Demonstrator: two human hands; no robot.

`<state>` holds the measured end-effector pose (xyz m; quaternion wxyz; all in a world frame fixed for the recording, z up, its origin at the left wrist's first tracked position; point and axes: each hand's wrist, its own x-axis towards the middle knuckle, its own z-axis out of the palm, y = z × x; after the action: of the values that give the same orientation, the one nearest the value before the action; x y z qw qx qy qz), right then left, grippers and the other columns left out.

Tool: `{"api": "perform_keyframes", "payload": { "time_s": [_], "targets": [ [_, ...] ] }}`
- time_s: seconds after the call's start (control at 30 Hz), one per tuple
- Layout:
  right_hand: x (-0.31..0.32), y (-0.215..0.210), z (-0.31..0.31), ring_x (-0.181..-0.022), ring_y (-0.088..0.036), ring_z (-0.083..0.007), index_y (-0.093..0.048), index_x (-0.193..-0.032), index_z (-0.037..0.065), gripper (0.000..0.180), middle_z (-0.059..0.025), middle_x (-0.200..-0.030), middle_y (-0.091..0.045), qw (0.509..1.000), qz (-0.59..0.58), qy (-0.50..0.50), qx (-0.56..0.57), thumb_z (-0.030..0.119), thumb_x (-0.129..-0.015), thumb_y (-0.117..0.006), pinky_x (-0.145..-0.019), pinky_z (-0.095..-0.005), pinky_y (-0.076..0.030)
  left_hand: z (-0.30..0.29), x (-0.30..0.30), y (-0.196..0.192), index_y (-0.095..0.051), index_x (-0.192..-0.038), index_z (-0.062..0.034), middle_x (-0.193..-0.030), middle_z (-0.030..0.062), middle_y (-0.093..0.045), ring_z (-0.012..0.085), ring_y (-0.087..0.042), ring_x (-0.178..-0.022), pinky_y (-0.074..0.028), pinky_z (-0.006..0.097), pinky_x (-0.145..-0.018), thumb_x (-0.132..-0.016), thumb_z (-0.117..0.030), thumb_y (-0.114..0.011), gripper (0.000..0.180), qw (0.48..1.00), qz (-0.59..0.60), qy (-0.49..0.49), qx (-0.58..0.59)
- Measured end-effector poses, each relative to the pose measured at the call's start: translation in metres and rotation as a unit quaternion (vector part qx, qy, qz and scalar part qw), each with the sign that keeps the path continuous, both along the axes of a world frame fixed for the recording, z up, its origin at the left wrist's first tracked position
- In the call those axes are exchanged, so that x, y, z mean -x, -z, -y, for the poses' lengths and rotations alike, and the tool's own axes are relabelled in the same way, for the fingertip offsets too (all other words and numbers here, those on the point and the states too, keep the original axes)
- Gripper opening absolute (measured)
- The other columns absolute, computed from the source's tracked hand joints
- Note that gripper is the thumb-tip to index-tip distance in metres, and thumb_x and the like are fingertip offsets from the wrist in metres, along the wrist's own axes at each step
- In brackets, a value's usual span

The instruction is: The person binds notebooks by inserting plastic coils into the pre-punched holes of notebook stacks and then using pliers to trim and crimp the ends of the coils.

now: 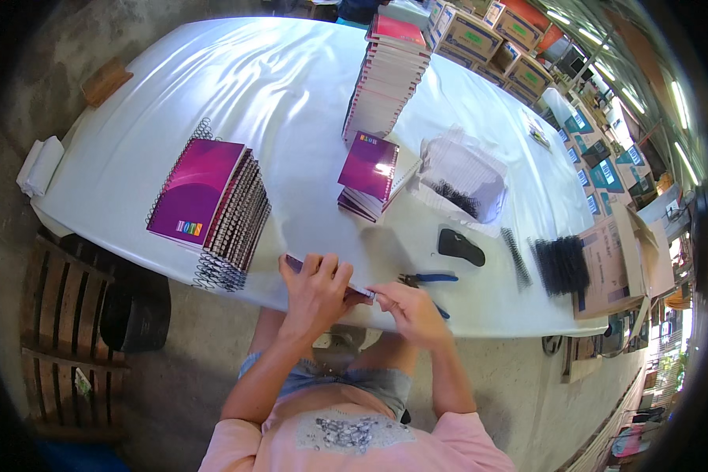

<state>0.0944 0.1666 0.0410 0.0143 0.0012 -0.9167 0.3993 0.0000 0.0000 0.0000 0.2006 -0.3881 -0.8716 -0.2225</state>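
Note:
At the near edge of the table my left hand (316,289) is wrapped over a thin purple notebook (359,291), held nearly edge-on. My right hand (414,311) pinches at the notebook's right end; whether a coil is between those fingertips is too small to tell. Just beyond my right hand lie blue-handled pliers (434,277), partly covered by the hand. To the left stands a stack of purple spiral-bound notebooks (200,189) with black coils. Purple-covered booklets (368,167) are piled ahead of my hands.
A tall stack of booklets (387,82) rises at the far middle. Right of it, a white-lined tray (476,164) holds black coils (458,200). A black sole-shaped pad (461,247), a single coil (516,256), bundled coils (560,266) and a cardboard box (612,259) occupy the right side.

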Motion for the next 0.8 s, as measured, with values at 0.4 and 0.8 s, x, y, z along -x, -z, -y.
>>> {"api": "perform_keyframes", "payload": {
  "time_s": [0.4, 0.8],
  "targets": [
    [-0.021, 0.048, -0.151, -0.112, -0.045, -0.0389, -0.056, -0.12, 0.011, 0.039, -0.0181, -0.121, -0.053, 0.931, -0.039, 0.197, -0.306, 0.012, -0.081, -0.054, -0.093, -0.0428, -0.039, 0.008, 0.006, -0.001, -0.059, -0.085, -0.0134, -0.094, 0.0009, -0.05, 0.0212, -0.044, -0.095, -0.029, 0.055, -0.085, -0.062, -0.054, -0.071, 0.049, 0.996, 0.031, 0.068, -0.047],
    [0.017, 0.028, -0.033, -0.096, -0.063, -0.0297, -0.067, -0.093, -0.001, 0.021, -0.02, -0.105, -0.065, 0.933, -0.124, -0.098, 0.324, 0.0, -0.073, -0.062, -0.087, -0.036, -0.049, 0.016, 0.015, -0.003, -0.06, -0.078, -0.0102, -0.115, 0.0061, -0.048, 0.0265, -0.041, -0.109, -0.028, 0.05, -0.09, -0.057, -0.049, -0.077, 0.048, 0.986, 0.069, 0.108, -0.104]
  ]
}}
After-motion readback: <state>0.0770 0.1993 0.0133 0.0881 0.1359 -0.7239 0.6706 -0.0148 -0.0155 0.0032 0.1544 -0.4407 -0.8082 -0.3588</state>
